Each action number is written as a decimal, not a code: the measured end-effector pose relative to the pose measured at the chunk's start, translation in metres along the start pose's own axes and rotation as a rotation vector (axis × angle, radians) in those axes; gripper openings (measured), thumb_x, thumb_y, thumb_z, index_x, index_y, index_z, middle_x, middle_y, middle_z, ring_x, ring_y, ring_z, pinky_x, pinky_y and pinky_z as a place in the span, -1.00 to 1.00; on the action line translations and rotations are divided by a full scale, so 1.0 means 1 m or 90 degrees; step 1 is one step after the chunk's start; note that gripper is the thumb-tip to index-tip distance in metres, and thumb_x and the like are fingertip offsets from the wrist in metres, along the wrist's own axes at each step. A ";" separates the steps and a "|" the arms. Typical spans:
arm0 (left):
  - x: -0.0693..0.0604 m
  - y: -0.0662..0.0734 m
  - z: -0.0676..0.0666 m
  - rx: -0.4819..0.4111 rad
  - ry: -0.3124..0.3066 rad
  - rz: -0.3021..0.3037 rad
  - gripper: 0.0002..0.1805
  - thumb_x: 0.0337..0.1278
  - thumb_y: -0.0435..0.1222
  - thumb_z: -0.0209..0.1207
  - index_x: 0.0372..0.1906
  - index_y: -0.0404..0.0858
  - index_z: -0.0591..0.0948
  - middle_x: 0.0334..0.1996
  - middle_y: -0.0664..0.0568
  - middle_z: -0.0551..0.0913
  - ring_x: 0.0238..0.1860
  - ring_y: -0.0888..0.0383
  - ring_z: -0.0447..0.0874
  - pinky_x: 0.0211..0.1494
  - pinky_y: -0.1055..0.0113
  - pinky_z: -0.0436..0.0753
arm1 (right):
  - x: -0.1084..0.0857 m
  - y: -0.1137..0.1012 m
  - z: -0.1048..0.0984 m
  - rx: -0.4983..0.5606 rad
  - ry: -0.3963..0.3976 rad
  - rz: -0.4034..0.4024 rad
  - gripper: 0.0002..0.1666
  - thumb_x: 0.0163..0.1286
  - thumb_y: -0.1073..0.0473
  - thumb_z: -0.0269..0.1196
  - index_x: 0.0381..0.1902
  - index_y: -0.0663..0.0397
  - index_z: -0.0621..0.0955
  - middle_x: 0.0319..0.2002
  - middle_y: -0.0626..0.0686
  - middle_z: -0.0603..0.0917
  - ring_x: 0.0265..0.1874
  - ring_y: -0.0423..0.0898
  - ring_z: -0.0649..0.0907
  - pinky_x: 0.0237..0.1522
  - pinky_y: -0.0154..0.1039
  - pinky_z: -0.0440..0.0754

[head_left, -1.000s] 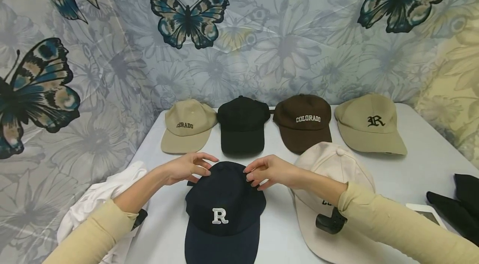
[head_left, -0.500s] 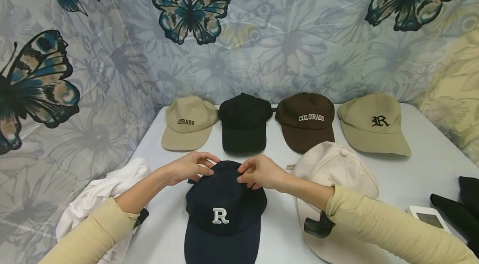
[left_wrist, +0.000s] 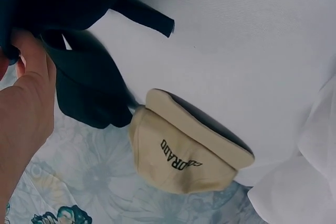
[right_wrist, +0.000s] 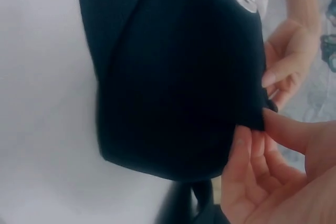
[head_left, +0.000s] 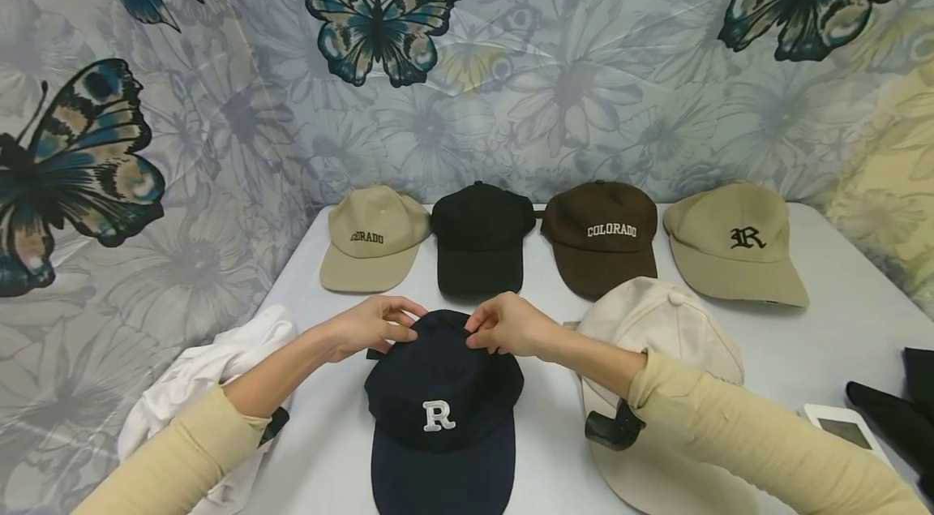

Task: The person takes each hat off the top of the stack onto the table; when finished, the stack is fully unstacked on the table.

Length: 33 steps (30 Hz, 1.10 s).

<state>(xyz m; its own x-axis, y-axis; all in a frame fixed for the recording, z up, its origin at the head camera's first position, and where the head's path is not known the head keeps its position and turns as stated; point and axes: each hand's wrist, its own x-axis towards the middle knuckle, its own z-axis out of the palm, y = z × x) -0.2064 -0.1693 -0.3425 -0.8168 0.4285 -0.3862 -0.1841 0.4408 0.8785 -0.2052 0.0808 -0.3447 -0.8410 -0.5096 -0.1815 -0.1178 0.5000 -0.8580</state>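
Note:
A navy baseball cap [head_left: 447,369] with a white letter R faces me at the middle of the table. My left hand [head_left: 370,328] pinches its crown at the upper left. On the other side of the top, my right hand [head_left: 511,326] holds the crown between thumb and fingers. The right wrist view shows the dark cloth [right_wrist: 173,77] gripped near its top by the right hand [right_wrist: 286,166], with the left hand [right_wrist: 291,59] close by. In the left wrist view, the left hand [left_wrist: 29,98] is partly cut off by the frame edge.
Behind stand a beige cap [head_left: 372,235], a black cap [head_left: 480,239], a brown cap [head_left: 601,243] and a khaki cap [head_left: 737,247]. A cream cap [head_left: 657,320] lies partly under my right forearm. White cloth [head_left: 212,369] is at left; a white device [head_left: 842,426] and black items [head_left: 886,409] at right.
My right hand has moved left along the crown and its spread fingers have closed into a pinch. The left hand stays almost in place. The view has shifted slightly.

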 end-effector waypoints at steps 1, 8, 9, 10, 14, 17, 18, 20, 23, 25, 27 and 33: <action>0.000 0.000 0.000 0.001 -0.001 0.000 -0.56 0.21 -0.42 0.14 0.20 -0.41 0.42 -0.10 -0.11 0.57 -0.12 0.04 0.58 -0.07 0.12 0.59 | 0.000 0.000 0.000 0.000 0.003 0.006 -0.90 0.18 0.34 0.36 -0.33 0.21 0.65 -0.62 -0.02 0.57 -0.60 -0.15 0.53 -0.49 -0.31 0.56; 0.001 0.003 0.000 0.006 -0.002 -0.009 -0.57 0.21 -0.45 0.14 0.18 -0.41 0.42 -0.11 -0.12 0.56 -0.14 0.05 0.58 -0.09 0.14 0.59 | -0.001 0.003 0.002 0.009 0.008 0.015 -0.91 0.18 0.34 0.36 -0.34 0.20 0.65 -0.62 -0.03 0.56 -0.62 -0.16 0.51 -0.54 -0.34 0.50; 0.001 0.003 0.000 0.009 -0.001 -0.010 -0.57 0.21 -0.45 0.14 0.18 -0.41 0.42 -0.11 -0.12 0.56 -0.14 0.05 0.58 -0.09 0.14 0.59 | -0.001 0.003 0.003 0.010 0.008 0.017 -0.91 0.18 0.35 0.36 -0.34 0.20 0.65 -0.63 -0.03 0.55 -0.63 -0.16 0.50 -0.55 -0.35 0.48; 0.001 0.003 0.000 0.011 0.001 -0.012 -0.58 0.21 -0.45 0.14 0.18 -0.40 0.43 -0.11 -0.11 0.56 -0.14 0.05 0.58 -0.08 0.14 0.59 | -0.001 0.003 0.003 0.011 0.008 0.018 -0.91 0.18 0.35 0.35 -0.34 0.20 0.65 -0.63 -0.04 0.55 -0.63 -0.16 0.50 -0.56 -0.36 0.46; 0.000 0.004 0.000 0.021 0.001 -0.014 -0.57 0.21 -0.44 0.15 0.18 -0.39 0.43 -0.11 -0.10 0.57 -0.11 0.05 0.57 -0.07 0.12 0.58 | 0.000 0.003 0.004 0.010 0.005 0.012 -0.91 0.18 0.35 0.35 -0.34 0.21 0.64 -0.63 -0.04 0.55 -0.63 -0.16 0.50 -0.58 -0.35 0.44; 0.001 0.003 -0.003 0.022 -0.005 -0.014 -0.57 0.24 -0.39 0.14 0.20 -0.38 0.42 -0.09 -0.11 0.58 -0.07 0.02 0.57 -0.04 0.09 0.57 | 0.001 0.006 0.003 0.017 -0.003 0.008 -0.86 0.18 0.32 0.36 -0.28 0.20 0.64 -0.58 -0.04 0.56 -0.58 -0.16 0.54 -0.52 -0.31 0.54; 0.001 0.003 -0.004 0.020 -0.005 -0.013 -0.56 0.26 -0.37 0.12 0.21 -0.38 0.41 -0.07 -0.12 0.57 -0.04 0.00 0.56 -0.02 0.07 0.57 | 0.001 0.007 0.001 0.030 -0.006 0.006 -0.83 0.19 0.31 0.36 -0.25 0.20 0.64 -0.55 -0.03 0.57 -0.54 -0.15 0.55 -0.48 -0.29 0.58; 0.004 0.002 -0.008 0.008 0.005 -0.005 -0.56 0.30 -0.33 0.10 0.23 -0.39 0.40 -0.03 -0.16 0.55 -0.01 -0.05 0.55 0.00 0.06 0.58 | 0.002 0.011 -0.002 0.077 -0.010 -0.001 -0.77 0.22 0.27 0.35 -0.16 0.23 0.62 -0.46 0.01 0.58 -0.46 -0.13 0.59 -0.38 -0.23 0.65; 0.011 0.003 -0.014 -0.019 0.037 0.024 -0.52 0.38 -0.25 0.03 0.29 -0.39 0.34 0.05 -0.26 0.50 0.08 -0.16 0.50 0.03 0.07 0.57 | 0.005 0.018 -0.008 0.249 -0.024 -0.018 -0.63 0.37 0.22 0.22 0.05 0.34 0.50 -0.29 0.07 0.57 -0.28 -0.06 0.60 -0.18 -0.12 0.66; 0.017 0.007 -0.016 -0.051 0.066 0.052 -0.50 0.44 -0.21 -0.04 0.34 -0.38 0.29 0.11 -0.30 0.44 0.15 -0.20 0.44 0.08 0.06 0.55 | 0.006 0.022 -0.012 0.410 -0.026 -0.046 -0.53 0.47 0.20 0.08 0.21 0.40 0.36 -0.17 0.11 0.55 -0.11 0.02 0.58 -0.01 -0.06 0.59; 0.025 0.011 -0.017 -0.074 0.098 0.087 -0.46 0.48 -0.16 -0.11 0.40 -0.35 0.21 0.20 -0.32 0.37 0.23 -0.21 0.36 0.16 0.04 0.48 | 0.008 0.026 -0.018 0.545 -0.026 -0.087 -0.47 0.55 0.16 -0.06 0.34 0.37 0.19 0.00 0.15 0.49 0.10 0.10 0.48 0.17 0.00 0.44; 0.051 0.028 -0.021 0.094 0.227 0.177 -0.33 0.49 0.00 -0.22 0.48 -0.30 0.05 0.40 -0.24 0.15 0.40 -0.15 0.07 0.37 -0.06 0.14 | 0.017 0.030 -0.051 0.320 0.036 -0.203 -0.36 0.60 -0.01 -0.23 0.50 0.14 0.01 0.44 0.15 0.08 0.43 0.08 0.02 0.38 0.10 -0.02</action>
<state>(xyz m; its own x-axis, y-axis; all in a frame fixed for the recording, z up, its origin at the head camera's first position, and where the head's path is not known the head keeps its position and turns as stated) -0.2644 -0.1517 -0.3317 -0.9657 0.2596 0.0011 0.1263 0.4661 0.8757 -0.2498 0.1234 -0.3487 -0.8336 -0.5355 0.1358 -0.1160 -0.0707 -0.9907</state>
